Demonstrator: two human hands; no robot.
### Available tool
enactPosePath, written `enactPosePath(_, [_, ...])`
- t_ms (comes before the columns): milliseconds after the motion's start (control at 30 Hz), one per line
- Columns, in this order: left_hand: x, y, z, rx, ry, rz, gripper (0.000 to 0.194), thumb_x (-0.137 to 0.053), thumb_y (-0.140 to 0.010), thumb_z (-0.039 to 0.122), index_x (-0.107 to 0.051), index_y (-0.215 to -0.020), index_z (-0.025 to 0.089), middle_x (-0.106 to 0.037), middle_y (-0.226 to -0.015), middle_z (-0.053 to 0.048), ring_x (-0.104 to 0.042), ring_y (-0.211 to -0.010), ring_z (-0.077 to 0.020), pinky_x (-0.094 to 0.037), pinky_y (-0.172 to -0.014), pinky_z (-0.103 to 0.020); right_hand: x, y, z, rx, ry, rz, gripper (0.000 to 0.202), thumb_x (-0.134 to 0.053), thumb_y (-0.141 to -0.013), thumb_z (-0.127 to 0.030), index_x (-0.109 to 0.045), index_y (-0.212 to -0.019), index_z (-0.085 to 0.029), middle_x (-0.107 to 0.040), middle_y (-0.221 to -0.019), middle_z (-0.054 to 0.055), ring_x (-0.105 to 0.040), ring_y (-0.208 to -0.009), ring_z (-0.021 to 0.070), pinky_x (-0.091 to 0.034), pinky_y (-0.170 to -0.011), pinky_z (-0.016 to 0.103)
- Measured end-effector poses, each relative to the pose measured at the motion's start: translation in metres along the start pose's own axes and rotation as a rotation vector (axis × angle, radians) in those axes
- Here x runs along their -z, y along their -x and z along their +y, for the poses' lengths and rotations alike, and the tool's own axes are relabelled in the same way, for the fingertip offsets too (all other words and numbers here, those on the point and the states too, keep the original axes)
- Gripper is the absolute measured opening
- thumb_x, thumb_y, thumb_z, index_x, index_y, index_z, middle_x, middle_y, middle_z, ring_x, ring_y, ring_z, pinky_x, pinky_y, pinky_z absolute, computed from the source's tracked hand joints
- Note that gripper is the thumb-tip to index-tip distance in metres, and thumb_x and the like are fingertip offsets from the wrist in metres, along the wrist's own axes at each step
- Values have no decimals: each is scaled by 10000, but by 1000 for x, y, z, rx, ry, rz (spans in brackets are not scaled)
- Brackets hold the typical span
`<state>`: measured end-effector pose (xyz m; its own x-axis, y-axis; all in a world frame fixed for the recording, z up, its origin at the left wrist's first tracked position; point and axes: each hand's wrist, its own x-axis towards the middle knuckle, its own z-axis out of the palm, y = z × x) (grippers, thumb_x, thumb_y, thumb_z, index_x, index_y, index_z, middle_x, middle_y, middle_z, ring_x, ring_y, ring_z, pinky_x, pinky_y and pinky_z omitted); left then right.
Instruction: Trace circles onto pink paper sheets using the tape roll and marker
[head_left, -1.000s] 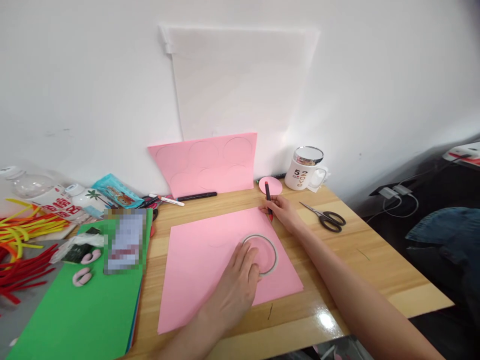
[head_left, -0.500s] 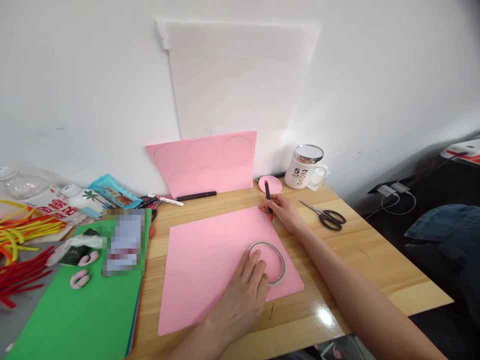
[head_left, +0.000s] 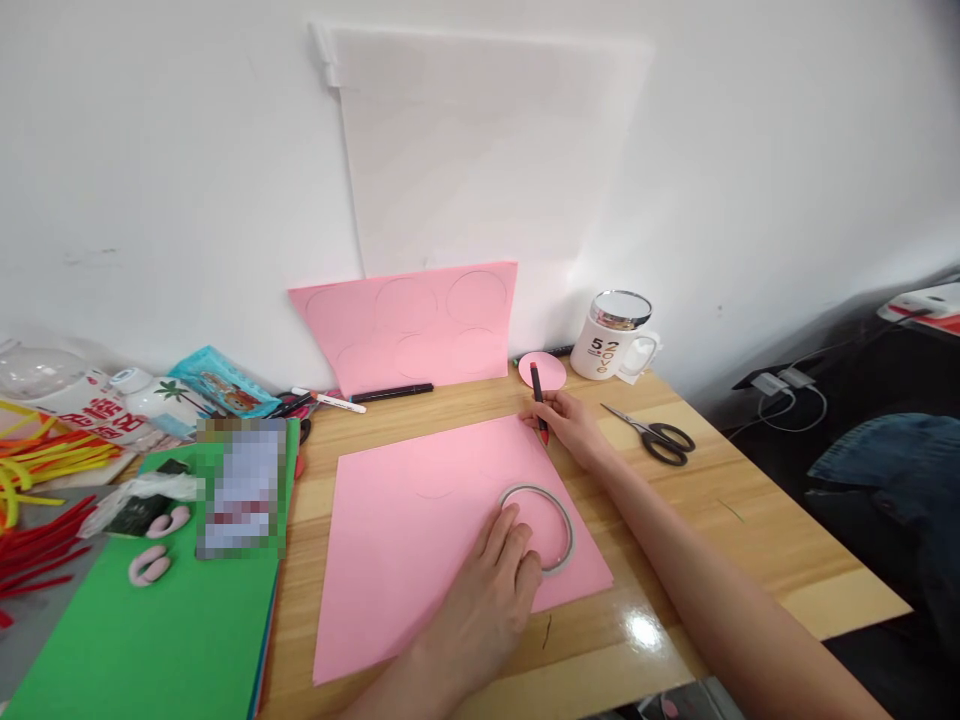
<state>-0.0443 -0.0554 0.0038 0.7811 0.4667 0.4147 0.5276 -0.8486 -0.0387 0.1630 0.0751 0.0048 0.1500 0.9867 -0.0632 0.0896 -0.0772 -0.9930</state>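
A pink paper sheet (head_left: 405, 560) lies flat on the wooden table, with a faint curved pencil-like line drawn on it. Near its right edge rests a thin silvery ring (head_left: 568, 530). My left hand (head_left: 480, 590) presses the sheet, its bent fingers holding the ring's left side. Past the sheet's far right corner, my right hand (head_left: 566, 425) pinches a black-and-red pen (head_left: 537, 385), its red end pointing down. Just behind that hand is a pink paper disc (head_left: 551, 370). To its right, black-handled scissors (head_left: 660, 440) lie partly open.
Another pink sheet (head_left: 420, 325) with drawn circles leans on the wall. A white mug (head_left: 611, 340) stands at the back right. Pens (head_left: 390, 392) lie along the back. Green paper (head_left: 172, 630), a blurred-out item (head_left: 244, 490) and red and yellow strips (head_left: 45, 470) fill the left.
The view has shifted slightly. Both hands keep their places: the left on the ring, the right still holding the pen by the sheet's far corner.
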Motion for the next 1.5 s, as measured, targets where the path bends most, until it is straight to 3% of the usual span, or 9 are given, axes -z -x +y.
enactPosePath(200, [-2,0,-2,-15,30,26,155,-449,-848,-19,-527,-913,99,-620,-974,-134,-547,-1184,-309,-443,-1054,-483,0,1,-2,-9,-19,15,133,-652,-801,-280,-570,-830,-180,-736,-818,84,-703,-750,189,-566,-735,317])
enactPosePath(633, [-4,-4,-1,21,27,30,134,-427,-942,113,-547,-883,94,-605,-830,-83,-630,-1040,-266,-486,-1026,-472,0,-1,-2,-45,-37,6,144,-664,-808,-292,-588,-862,-183,-740,-811,73,-708,-764,194,-580,-740,320])
enactPosePath(933, [3,-7,-1,32,55,41,108,-466,-920,83,-539,-841,96,-607,-1015,-153,-572,-1155,-305,-521,-980,-442,-1,1,-6,-46,6,16,134,-651,-811,-293,-582,-829,-179,-738,-806,80,-704,-771,195,-569,-736,314])
enactPosePath(1300, [-1,-5,-1,64,121,39,68,-519,-896,93,-519,-832,116,-606,-1007,-155,-549,-1181,-340,-550,-925,-475,1,-1,-1,-29,-25,13,179,-680,-788,-327,-587,-844,-185,-739,-808,78,-703,-760,197,-574,-740,326])
enactPosePath(1400, [1,-7,-3,77,156,75,89,-539,-911,196,-524,-882,113,-617,-955,-140,-575,-1144,-318,-548,-929,-484,0,-2,2,-12,-43,10,199,-681,-783,-351,-588,-844,-186,-733,-794,71,-698,-742,193,-574,-728,326])
enactPosePath(1500, [7,-13,-6,82,148,82,102,-501,-922,162,-534,-975,83,-618,-1025,-159,-567,-1157,-313,-527,-960,-472,0,-2,3,5,-16,16,187,-673,-785,-343,-583,-823,-183,-729,-775,67,-698,-738,190,-569,-720,318])
